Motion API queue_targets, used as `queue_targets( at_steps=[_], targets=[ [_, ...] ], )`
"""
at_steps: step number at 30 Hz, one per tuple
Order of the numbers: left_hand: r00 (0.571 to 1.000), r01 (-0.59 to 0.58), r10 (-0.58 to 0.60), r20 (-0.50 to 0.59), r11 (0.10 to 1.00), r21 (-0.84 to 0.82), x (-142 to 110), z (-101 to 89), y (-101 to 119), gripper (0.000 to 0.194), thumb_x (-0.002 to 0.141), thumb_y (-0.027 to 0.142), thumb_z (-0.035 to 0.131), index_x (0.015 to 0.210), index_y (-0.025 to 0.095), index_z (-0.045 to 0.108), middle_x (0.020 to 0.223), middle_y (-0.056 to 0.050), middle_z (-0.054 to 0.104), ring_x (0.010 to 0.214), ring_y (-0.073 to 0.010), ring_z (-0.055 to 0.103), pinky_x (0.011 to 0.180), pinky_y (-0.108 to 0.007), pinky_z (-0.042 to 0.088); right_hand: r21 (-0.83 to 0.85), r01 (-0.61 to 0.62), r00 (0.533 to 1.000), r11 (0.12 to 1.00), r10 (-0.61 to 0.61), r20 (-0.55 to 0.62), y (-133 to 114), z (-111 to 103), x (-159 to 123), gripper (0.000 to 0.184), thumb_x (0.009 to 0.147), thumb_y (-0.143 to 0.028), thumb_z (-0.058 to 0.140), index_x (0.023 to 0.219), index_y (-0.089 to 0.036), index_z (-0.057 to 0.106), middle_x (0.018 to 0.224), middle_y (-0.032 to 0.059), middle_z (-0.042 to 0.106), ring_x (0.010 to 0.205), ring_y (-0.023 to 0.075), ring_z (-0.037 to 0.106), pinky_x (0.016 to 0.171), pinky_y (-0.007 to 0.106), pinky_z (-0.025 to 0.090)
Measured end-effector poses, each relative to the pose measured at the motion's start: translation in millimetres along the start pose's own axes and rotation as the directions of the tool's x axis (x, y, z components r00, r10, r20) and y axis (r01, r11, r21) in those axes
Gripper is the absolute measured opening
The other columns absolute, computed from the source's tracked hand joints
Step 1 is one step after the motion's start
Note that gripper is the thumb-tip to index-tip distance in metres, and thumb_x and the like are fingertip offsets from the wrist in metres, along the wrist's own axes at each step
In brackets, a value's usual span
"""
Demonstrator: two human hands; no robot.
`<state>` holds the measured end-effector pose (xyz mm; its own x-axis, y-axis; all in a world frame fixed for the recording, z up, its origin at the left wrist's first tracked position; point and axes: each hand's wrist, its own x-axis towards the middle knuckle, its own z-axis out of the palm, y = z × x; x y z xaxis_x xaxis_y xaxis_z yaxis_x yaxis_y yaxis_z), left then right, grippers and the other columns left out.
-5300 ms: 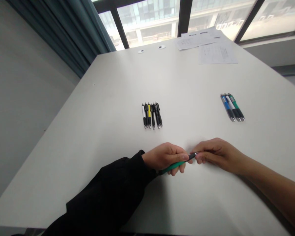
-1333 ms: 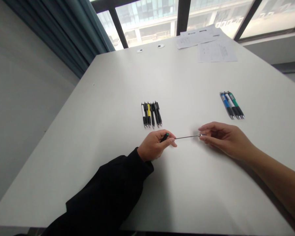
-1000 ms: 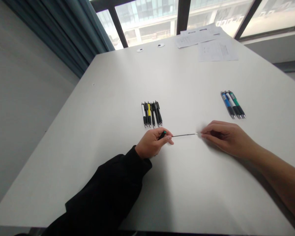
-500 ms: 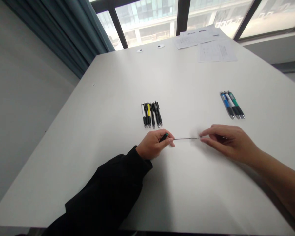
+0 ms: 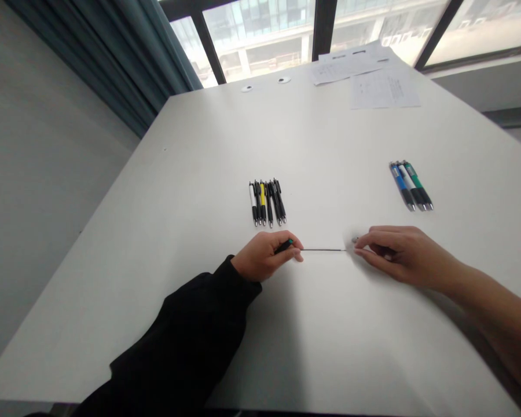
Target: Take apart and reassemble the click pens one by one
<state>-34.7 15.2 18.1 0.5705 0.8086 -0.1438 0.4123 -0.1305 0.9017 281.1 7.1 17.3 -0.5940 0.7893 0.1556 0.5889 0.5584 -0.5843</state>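
Note:
My left hand (image 5: 267, 255) is closed around a black pen barrel piece (image 5: 283, 245) with a green end. Its fingertips also pinch a thin dark pen refill (image 5: 323, 249), which points right, level with the tabletop. My right hand (image 5: 395, 252) is closed in a pinch just beyond the refill's free tip, with a small gap between them. A small silvery pen part (image 5: 355, 240) shows at its fingertips, too blurred to name exactly. Above my left hand lies a row of several pens (image 5: 267, 202), mostly black, one with a yellow barrel and one with a white.
To the right on the white table (image 5: 191, 191) lie three pens (image 5: 410, 185) in blue, white and green. Printed papers (image 5: 384, 90) rest at the far edge. Two round cable-hole covers (image 5: 283, 80) sit near the window. A blue curtain (image 5: 125, 58) hangs at left.
My left hand has moved slightly left with the refill. The refill's tip, formerly at my right fingertips, now stands apart from them. The silvery part at my right fingertips shows more clearly.

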Motion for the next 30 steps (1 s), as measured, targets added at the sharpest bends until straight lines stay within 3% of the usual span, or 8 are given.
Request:
queue_targets(
  at_steps=[2, 5, 12, 18, 22, 25, 28, 30],
  targets=[
    [1.000, -0.017, 0.016, 0.016, 0.995, 0.095, -3.0, -8.3, 0.4, 0.017, 0.094, 0.027, 0.059, 0.100, 0.014, 0.069, 0.086, -0.005, 0.080, 0.068, -0.0118, 0.064, 0.066, -0.022, 0.044, -0.011, -0.001, 1.000, 1.000, 0.001, 0.000, 2.4, -2.1, -0.3, 0.014, 0.093, -0.030, 0.063, 0.089, -0.022, 0.074, 0.063, 0.0002, 0.061, 0.051, 0.0124, 0.053, 0.052, 0.026, 0.039],
    [0.999, -0.031, 0.027, 0.020, 0.971, 0.238, -6.9, -13.9, 0.6, 0.017, 0.093, 0.029, 0.061, 0.098, 0.016, 0.070, 0.082, -0.003, 0.078, 0.067, -0.0123, 0.064, 0.066, -0.023, 0.044, -0.038, 0.001, 1.000, 0.999, -0.001, 0.007, 5.2, -0.9, -0.1, 0.017, 0.094, -0.031, 0.061, 0.090, -0.022, 0.075, 0.064, 0.0016, 0.064, 0.052, 0.0133, 0.054, 0.053, 0.027, 0.040],
    [0.993, -0.084, 0.110, -0.041, 0.911, 0.404, -7.8, -4.8, -2.4, 0.010, 0.090, 0.025, 0.063, 0.086, 0.018, 0.069, 0.072, 0.000, 0.068, 0.064, -0.0122, 0.059, 0.066, -0.023, 0.042, -0.076, -0.009, 1.000, 0.997, 0.008, -0.017, 7.1, 8.2, 0.2, 0.022, 0.096, -0.035, 0.060, 0.094, -0.023, 0.078, 0.071, 0.0045, 0.071, 0.057, 0.0162, 0.061, 0.057, 0.031, 0.043],
    [0.996, -0.062, 0.086, -0.024, 0.860, 0.507, -6.6, -1.8, -7.4, 0.011, 0.090, 0.026, 0.062, 0.090, 0.018, 0.070, 0.061, 0.003, 0.057, 0.055, -0.0117, 0.048, 0.059, -0.024, 0.036, -0.069, -0.007, 1.000, 0.998, 0.005, -0.022, 3.7, 7.9, 1.5, 0.023, 0.096, -0.034, 0.059, 0.095, -0.023, 0.079, 0.072, 0.0049, 0.072, 0.056, 0.0162, 0.062, 0.055, 0.031, 0.044],
    [0.996, -0.065, 0.090, -0.018, 0.836, 0.544, -6.5, -1.9, -10.6, 0.019, 0.090, 0.029, 0.062, 0.101, 0.017, 0.071, 0.063, 0.002, 0.060, 0.056, -0.0128, 0.052, 0.060, -0.025, 0.040, -0.088, 0.015, 1.000, 0.996, -0.017, -0.017, 3.6, 8.8, 1.6, 0.024, 0.098, -0.034, 0.058, 0.098, -0.022, 0.079, 0.074, 0.0049, 0.073, 0.057, 0.0163, 0.063, 0.056, 0.031, 0.045],
    [0.991, -0.094, 0.132, -0.022, 0.806, 0.585, -8.9, -2.3, -5.4, 0.031, 0.093, 0.032, 0.059, 0.118, 0.017, 0.069, 0.080, -0.003, 0.069, 0.065, -0.0150, 0.059, 0.067, -0.027, 0.048, -0.088, 0.021, 1.000, 0.996, -0.023, -0.021, 3.7, 8.6, 1.4, 0.023, 0.098, -0.034, 0.058, 0.099, -0.023, 0.079, 0.074, 0.0047, 0.073, 0.057, 0.0161, 0.062, 0.055, 0.031, 0.045],
    [0.981, -0.131, 0.192, -0.013, 0.714, 0.688, -13.9, 1.4, 8.4, 0.046, 0.096, 0.026, 0.047, 0.140, 0.017, 0.055, 0.104, -0.007, 0.071, 0.076, -0.0170, 0.063, 0.070, -0.029, 0.053, -0.084, 0.017, 0.999, 0.996, -0.020, -0.031, 3.5, 7.7, 1.4, 0.022, 0.097, -0.034, 0.060, 0.100, -0.023, 0.079, 0.074, 0.0046, 0.073, 0.055, 0.0156, 0.061, 0.054, 0.031, 0.044],
    [0.976, -0.171, 0.211, 0.048, 0.619, 0.766, -17.1, 9.2, 17.8, 0.054, 0.096, 0.017, 0.040, 0.151, 0.016, 0.042, 0.109, -0.008, 0.068, 0.072, -0.0156, 0.061, 0.066, -0.029, 0.054, -0.091, 0.019, 0.999, 0.996, -0.021, -0.030, 2.9, 7.3, 1.5, 0.022, 0.096, -0.033, 0.060, 0.100, -0.023, 0.079, 0.072, 0.0045, 0.073, 0.055, 0.0153, 0.061, 0.054, 0.030, 0.044]
  ],
)
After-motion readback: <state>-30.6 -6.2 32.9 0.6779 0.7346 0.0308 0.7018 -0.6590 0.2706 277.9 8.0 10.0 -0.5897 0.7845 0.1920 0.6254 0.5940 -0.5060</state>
